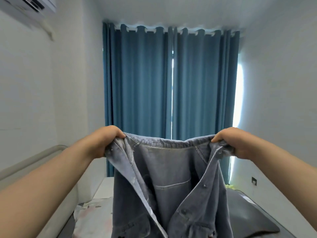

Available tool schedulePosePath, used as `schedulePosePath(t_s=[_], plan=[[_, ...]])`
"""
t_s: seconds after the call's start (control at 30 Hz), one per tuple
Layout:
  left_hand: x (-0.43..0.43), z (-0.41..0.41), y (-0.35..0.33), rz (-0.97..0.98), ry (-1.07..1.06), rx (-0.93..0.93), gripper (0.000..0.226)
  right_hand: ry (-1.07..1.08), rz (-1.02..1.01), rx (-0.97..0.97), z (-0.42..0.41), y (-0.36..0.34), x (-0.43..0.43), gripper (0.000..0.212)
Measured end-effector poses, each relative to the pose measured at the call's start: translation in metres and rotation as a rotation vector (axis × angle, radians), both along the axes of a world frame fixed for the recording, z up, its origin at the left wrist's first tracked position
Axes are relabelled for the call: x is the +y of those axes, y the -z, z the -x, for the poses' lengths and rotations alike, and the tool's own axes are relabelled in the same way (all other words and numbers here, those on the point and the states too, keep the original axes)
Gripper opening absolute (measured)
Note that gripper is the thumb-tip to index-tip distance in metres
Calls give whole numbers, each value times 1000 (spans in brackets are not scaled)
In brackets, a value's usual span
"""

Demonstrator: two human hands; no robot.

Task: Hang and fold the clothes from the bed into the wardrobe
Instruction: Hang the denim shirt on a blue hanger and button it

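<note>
Denim shirt hangs between both hands — left and right each pinching a shoulder, long axis straight down over bed.

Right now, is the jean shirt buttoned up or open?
Open. The denim shirt has its front edges hanging apart, showing its inside; the left hand and right hand hold it up by the shoulders.

The shirt is faded blue-grey denim, matt and coarse in weave, with pale stitching and one frayed seam. The curtains are heavy teal cloth, matt and smooth, and the walls look like plain matt paint.
</note>
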State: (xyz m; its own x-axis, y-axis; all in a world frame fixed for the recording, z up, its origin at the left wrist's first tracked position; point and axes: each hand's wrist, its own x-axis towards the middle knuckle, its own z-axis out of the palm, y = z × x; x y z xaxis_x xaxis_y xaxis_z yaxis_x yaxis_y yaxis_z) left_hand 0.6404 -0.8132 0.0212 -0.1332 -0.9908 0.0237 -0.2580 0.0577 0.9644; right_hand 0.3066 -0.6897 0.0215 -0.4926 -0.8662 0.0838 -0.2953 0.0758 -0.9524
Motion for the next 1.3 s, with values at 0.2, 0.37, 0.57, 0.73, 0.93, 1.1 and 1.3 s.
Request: schedulePosePath(t_s=[0.2,0.37,0.57,0.73,0.93,1.1,1.3], plan=[[40,6,5,-207,181,553,32,-268,-9,-556,-68,6,4,17],[76,10,44,75,249,562,24,-521,130,-716,-153,29,-3,14],[126,-22,68,304,253,604,31,-848,204,-920,-202,47,9,28],[158,-28,80,442,-1,457,46,-1062,209,-779,-212,58,14,37],[183,-15,85,476,-183,515,37,-1135,133,-645,-188,57,15,30],[205,7,101,465,-418,562,21,-1083,199,-304,-155,81,15,23],[252,5,137,483,-824,407,36,-1048,459,413,-130,133,27,28]])
